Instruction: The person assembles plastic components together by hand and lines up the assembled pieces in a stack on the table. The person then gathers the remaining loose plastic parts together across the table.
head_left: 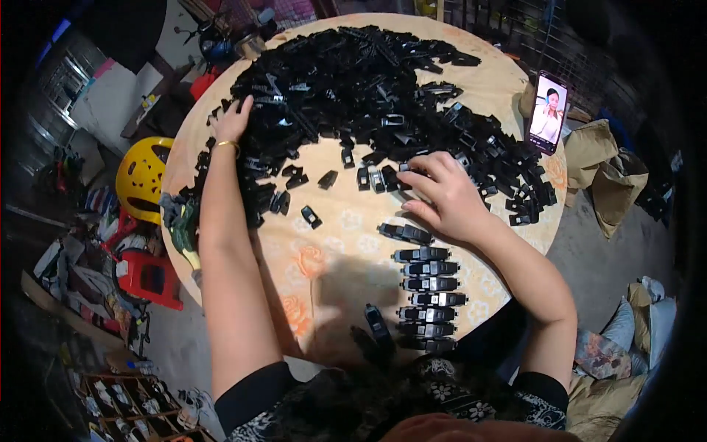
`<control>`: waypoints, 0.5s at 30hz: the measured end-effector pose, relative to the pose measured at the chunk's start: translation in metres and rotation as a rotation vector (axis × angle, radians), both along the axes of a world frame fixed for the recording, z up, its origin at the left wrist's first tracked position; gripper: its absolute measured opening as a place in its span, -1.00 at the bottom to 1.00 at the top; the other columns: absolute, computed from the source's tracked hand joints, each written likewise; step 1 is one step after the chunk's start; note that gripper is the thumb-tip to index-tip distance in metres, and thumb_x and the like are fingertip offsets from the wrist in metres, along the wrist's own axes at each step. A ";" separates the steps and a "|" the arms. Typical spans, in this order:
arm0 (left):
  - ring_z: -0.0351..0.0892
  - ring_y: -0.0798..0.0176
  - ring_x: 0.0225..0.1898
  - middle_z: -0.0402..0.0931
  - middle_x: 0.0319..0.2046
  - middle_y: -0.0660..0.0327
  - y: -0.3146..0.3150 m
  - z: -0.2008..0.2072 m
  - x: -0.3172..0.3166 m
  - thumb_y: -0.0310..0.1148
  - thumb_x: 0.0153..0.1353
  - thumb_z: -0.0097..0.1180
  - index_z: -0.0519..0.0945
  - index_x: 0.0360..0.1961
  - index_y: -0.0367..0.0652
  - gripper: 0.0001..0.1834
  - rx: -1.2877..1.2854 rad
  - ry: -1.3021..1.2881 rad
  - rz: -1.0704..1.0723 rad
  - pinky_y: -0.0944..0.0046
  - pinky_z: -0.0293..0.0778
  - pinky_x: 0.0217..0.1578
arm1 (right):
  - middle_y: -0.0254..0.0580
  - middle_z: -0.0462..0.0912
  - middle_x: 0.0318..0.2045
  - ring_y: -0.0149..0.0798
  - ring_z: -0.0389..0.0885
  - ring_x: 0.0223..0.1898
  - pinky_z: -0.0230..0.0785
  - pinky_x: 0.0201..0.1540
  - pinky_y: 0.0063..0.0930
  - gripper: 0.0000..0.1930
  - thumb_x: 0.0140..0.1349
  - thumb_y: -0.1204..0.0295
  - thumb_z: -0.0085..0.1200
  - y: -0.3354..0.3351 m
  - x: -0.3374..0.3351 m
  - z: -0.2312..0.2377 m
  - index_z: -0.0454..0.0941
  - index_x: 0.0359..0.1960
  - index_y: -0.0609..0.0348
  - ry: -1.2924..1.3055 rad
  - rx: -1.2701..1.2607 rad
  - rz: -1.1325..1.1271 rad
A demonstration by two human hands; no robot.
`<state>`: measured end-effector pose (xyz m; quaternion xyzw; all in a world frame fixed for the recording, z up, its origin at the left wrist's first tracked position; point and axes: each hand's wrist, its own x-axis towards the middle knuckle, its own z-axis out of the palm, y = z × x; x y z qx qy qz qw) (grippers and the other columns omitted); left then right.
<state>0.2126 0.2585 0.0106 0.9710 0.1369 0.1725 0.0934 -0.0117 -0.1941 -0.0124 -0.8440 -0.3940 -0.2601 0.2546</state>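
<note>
A big heap of small black plastic parts (331,81) covers the far half of a round table. At the heap's left edge my left hand (230,124) reaches in among the parts, thumb and fingers apart, nothing visibly held. My right hand (445,195) is curled, palm down, round the right end of a short row of black parts (375,179); its fingers hide some of them. Nearer me, several longer black pieces (429,284) lie side by side in a column, with a tilted one (405,233) at the top. Another black piece (377,324) lies near the front edge.
A floral cloth (339,239) covers the table. A phone (547,114) showing a person stands at the right rim. Dark green cloth or gloves (184,225) hang at the left rim. Beyond are a yellow seat (143,180), red stool (151,278) and brown bags (615,177).
</note>
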 end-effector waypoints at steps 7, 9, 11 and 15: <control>0.17 -0.26 0.30 0.30 0.23 -0.19 -0.053 -0.002 0.013 0.57 -0.08 -0.12 0.44 0.23 0.23 -0.06 -0.104 0.162 -0.082 -0.09 0.04 0.30 | -0.07 0.45 0.07 0.02 0.35 0.14 0.17 0.14 0.00 -0.54 0.04 0.15 0.24 0.005 0.014 -0.017 0.53 0.00 -0.03 -0.073 -0.109 -0.150; 0.36 -0.18 0.21 0.44 0.12 -0.14 -0.070 -0.005 0.002 0.51 -0.06 -0.05 0.48 0.19 0.16 -0.10 -0.085 0.089 -0.106 -0.02 0.16 0.26 | -0.10 0.47 0.03 -0.03 0.36 0.12 0.19 0.13 -0.05 -0.60 0.06 0.17 0.22 0.007 0.020 -0.018 0.56 -0.05 -0.04 -0.079 -0.179 -0.193; 0.42 -0.13 0.16 0.49 0.08 -0.11 -0.079 -0.008 -0.009 0.46 -0.03 -0.01 0.48 0.18 0.08 -0.12 -0.236 0.012 -0.205 0.05 0.26 0.20 | -0.12 0.50 -0.02 -0.05 0.40 0.09 0.19 0.12 -0.08 -0.64 0.06 0.27 0.23 0.005 0.020 -0.011 0.55 -0.09 0.02 -0.027 -0.155 -0.215; 0.51 -0.18 0.05 0.54 -0.01 -0.13 -0.113 -0.009 -0.030 0.32 0.04 0.06 0.42 0.23 0.06 -0.19 -0.157 -0.110 -0.221 0.04 0.40 0.09 | -0.16 0.53 -0.10 -0.10 0.44 0.00 0.22 0.08 -0.11 -0.76 0.05 0.37 0.20 -0.002 0.023 -0.015 0.59 -0.21 0.07 -0.086 -0.190 -0.311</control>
